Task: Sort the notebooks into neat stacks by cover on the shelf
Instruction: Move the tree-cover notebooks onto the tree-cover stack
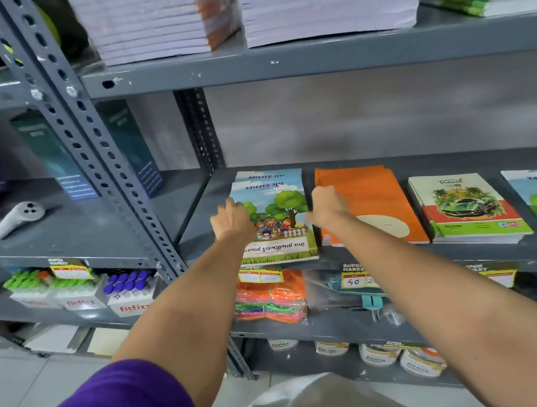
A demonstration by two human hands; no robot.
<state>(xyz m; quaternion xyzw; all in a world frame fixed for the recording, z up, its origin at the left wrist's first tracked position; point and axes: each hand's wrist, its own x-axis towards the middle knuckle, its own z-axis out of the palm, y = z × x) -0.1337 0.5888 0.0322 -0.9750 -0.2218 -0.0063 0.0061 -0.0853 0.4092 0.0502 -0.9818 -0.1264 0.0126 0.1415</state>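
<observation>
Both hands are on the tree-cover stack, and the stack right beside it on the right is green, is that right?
Not quite. The head view shows the stack beside the tree-cover stack is orange, not green. The left hand and right hand are at the tree-cover stack's sides.

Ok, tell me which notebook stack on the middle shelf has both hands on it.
The tree-cover stack at the shelf's left end: the left hand and right hand flank it. The orange stack and car-cover stack lie further right.
</observation>
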